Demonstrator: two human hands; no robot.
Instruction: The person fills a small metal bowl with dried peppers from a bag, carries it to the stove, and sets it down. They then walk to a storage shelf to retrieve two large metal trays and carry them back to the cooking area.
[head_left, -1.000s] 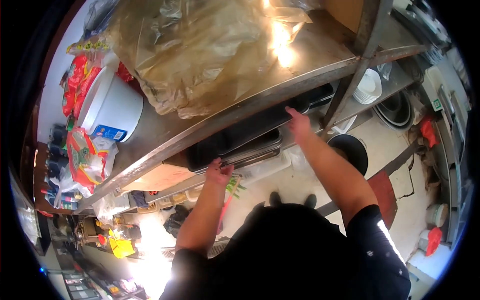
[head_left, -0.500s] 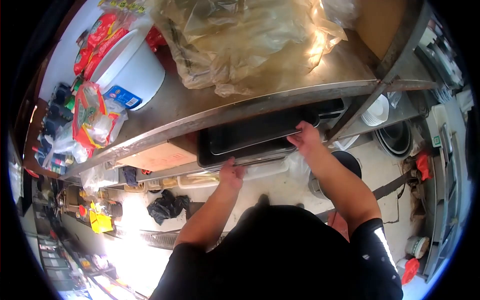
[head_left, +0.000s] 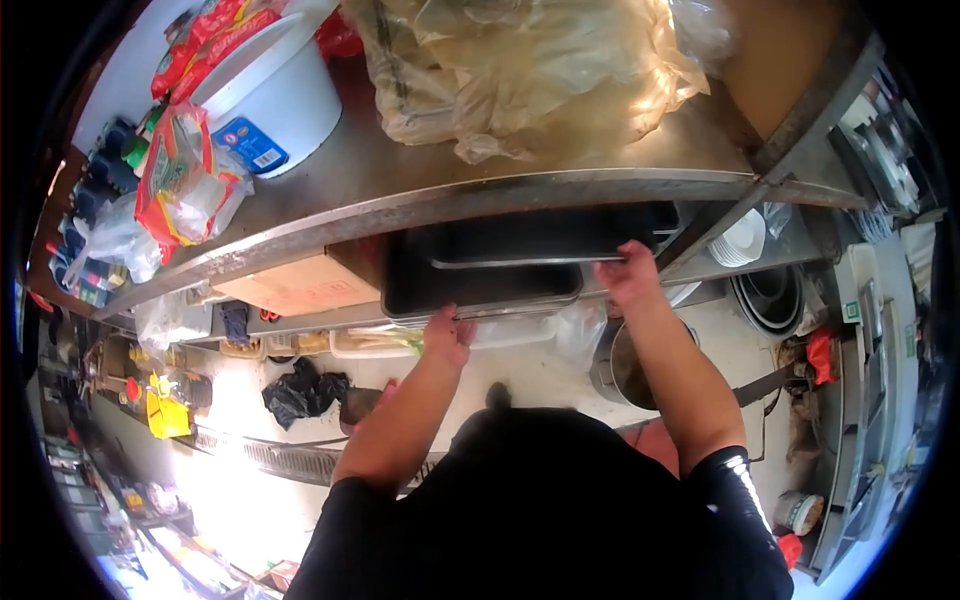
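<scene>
Under the metal shelf, a black tray [head_left: 535, 240] lies tilted over a stack of similar black trays [head_left: 480, 292]. My right hand [head_left: 630, 276] pinches the upper tray at its front right corner. At the front rim of the lower stack is my left hand [head_left: 448, 337], its fingers closed around the edge near the left part. The back of the trays is hidden beneath the shelf. Left of the stack sits a cardboard box [head_left: 305, 285].
Above, the metal shelf [head_left: 420, 208] carries a white bucket [head_left: 285, 105] and crumpled plastic bags [head_left: 540, 70]. White plates [head_left: 738, 238] are piled right of the slanted post. A large pot [head_left: 625, 365] and a black bag [head_left: 305, 393] are on the floor.
The upper tray has shifted right relative to the stack, with my right hand on its corner. More of the lower tray shows. My left hand stays at the stack's rim. The view has shifted slightly.
</scene>
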